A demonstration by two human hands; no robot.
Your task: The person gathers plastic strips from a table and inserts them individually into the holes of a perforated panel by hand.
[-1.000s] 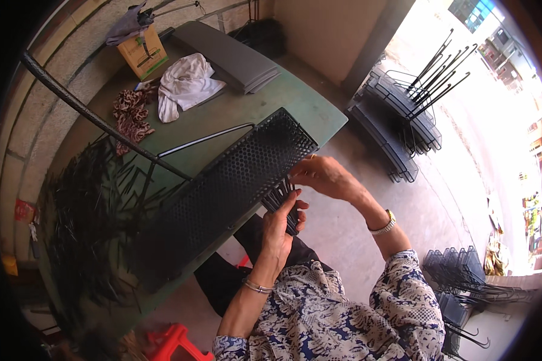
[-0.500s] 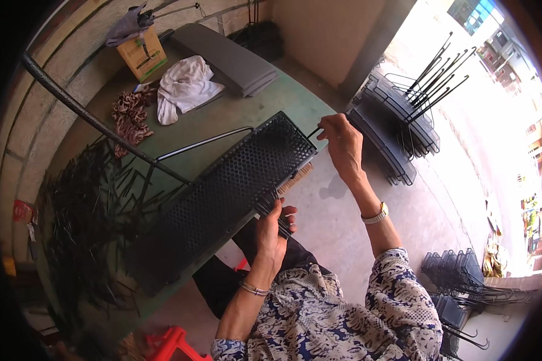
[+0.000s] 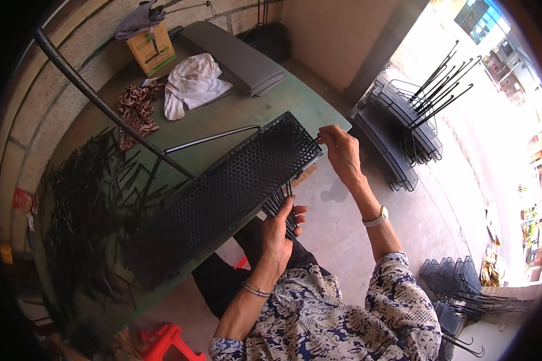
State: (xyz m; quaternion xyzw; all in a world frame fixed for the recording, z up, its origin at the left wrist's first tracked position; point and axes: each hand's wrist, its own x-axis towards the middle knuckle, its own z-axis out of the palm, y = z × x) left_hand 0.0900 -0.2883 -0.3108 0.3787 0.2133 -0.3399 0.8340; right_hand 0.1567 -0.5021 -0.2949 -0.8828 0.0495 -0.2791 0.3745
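Note:
A long black perforated metal rack point(image 3: 235, 180) lies slantwise on the green table point(image 3: 307, 99), its near long edge toward me. My left hand point(image 3: 278, 231) is closed around a bundle of thin black strips point(image 3: 275, 203), just below that edge. At the rack's far right corner, my right hand point(image 3: 341, 153) is closed in a pinch. The tip of a thin black strip point(image 3: 319, 139) shows between its fingers and the corner; the rest of the piece is hidden. A thin metal rod point(image 3: 214, 137) runs from the rack's far edge to a thick black bar point(image 3: 93, 99).
Loose black strips point(image 3: 78, 210) are heaped on the table's left. Farther back lie a patterned cloth point(image 3: 137, 111), a white cloth point(image 3: 193, 81), grey sheets point(image 3: 238, 57) and a cardboard box point(image 3: 152, 51). Stacked black racks point(image 3: 391, 126) stand right; more racks point(image 3: 454, 277) sit lower right. A red stool point(image 3: 168, 343) is below.
My right hand has lowered slightly, bringing the strip closer to the rack's corner, so less of it shows. My left hand has shifted a little right with the bundle. The view has moved slightly.

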